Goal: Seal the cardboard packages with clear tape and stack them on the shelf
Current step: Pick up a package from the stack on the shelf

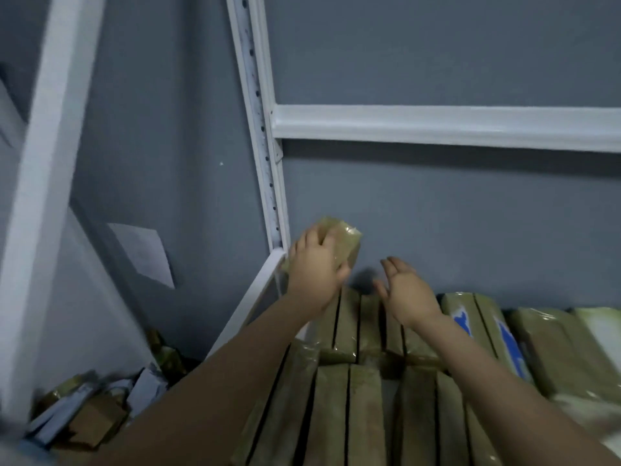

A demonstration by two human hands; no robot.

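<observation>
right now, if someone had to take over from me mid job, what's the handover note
Left hand: grips one taped package, raised beside the post of the shelf.
Right hand: open, holds nothing, hovers over the stacked packages.
Done: rows of wrapped packages are stacked on the shelf.
Left: set the held package on the stack. No tape roll in view.

The white metal shelf (pixel 437 124) carries tape-wrapped cardboard packages (pixel 339 334) lying packed side by side in rows, edges touching.
</observation>
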